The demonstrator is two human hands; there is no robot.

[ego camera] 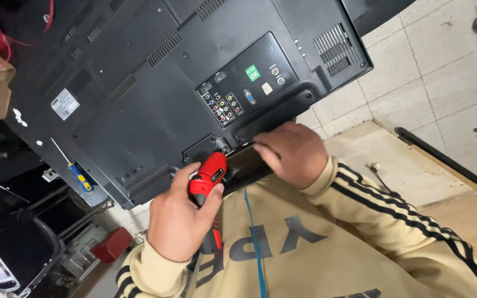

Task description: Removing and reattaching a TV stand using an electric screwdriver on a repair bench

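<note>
The left hand (180, 218) grips the red electric screwdriver (208, 179), tip at the television back panel (155, 83) lower edge. The right hand (293, 152) presses flat beside it; driving squarely should prevent slipping.

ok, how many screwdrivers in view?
2: a red powered screwdriver in the left hand at the TV back panel, and a blue-handled manual screwdriver lying on the panel's left edge. Others may be hidden.

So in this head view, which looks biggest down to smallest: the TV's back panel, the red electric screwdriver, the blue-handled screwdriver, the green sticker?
1. Black TV back panel, by far the largest.
2. Red electric screwdriver, partly hidden in the left hand.
3. Blue-and-yellow-handled screwdriver; it is thinner, though its length comes close.
4. Green sticker, smallest.
</note>
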